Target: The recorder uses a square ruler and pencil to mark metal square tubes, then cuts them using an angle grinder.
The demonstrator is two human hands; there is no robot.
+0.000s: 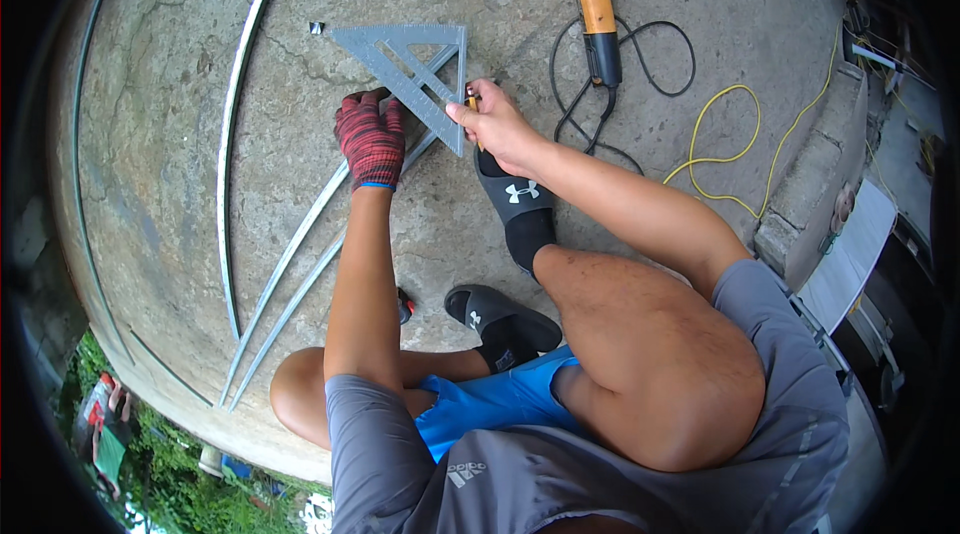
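A grey triangular speed square (425,49) lies across the upper end of a thin metal strip (300,219) on the concrete. My right hand (503,129) has its thumb pressed on the square's right corner. Between its fingers sits a slim orange pencil (474,109), partly hidden. My left hand (372,142), in a red and black knit glove, is closed over the metal strip just below the square's slanted edge; its fingertips are partly hidden. A second metal strip (285,314) runs alongside the first, toward the lower left.
An orange and black angle grinder (598,19) with a black cord lies at the upper right. A yellow cable (720,196) loops beyond it. Long curved-looking metal lengths (232,134) lie to the left. Small metal offcuts (317,28) rest near the square. My sandalled feet (505,319) are close by.
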